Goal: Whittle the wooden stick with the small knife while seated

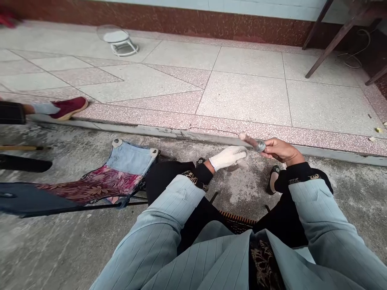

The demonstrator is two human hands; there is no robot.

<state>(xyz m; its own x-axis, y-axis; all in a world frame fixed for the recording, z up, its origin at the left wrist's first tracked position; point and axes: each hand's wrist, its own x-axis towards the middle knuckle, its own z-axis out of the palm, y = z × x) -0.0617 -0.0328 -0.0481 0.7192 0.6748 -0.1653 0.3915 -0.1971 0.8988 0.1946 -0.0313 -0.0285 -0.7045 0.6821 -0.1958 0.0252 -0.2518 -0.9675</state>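
Observation:
My right hand, bare, pinches the near end of a short brownish stick. Silvery wire is wound in a band around the stick, right beside my fingertips. The stick's pale end points left, over the step edge. Just below and left of it is my left hand in a white knitted glove, apart from the stick. Its fingers are curled together. A blurred pale patch lies at the fingertips, and I cannot make out what they hold.
A tiled step edge runs across in front of me. To the left stand a folding chair with patterned cloth and another person's foot in a red shoe. A small white stool and a wooden table leg are farther back.

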